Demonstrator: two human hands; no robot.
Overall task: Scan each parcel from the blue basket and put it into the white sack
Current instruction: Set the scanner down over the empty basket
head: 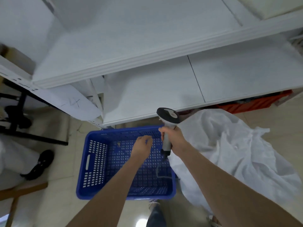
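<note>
The blue basket [96, 163] stands on the floor below me, and I see no parcel inside it. My right hand [173, 138] grips the handle of a grey and black barcode scanner [168, 118] held upright over the basket's far right corner. My left hand [142, 146] hovers over the basket with loosely curled fingers and holds nothing. The white sack [232, 148] lies crumpled on the floor right of the basket, touching its right side.
White shelving [147, 89] stands just beyond the basket. An orange crate [255, 102] sits under the shelf at the right. At the left are a black frame [18, 112], another person's black shoe [41, 164] and a wooden board [23, 189].
</note>
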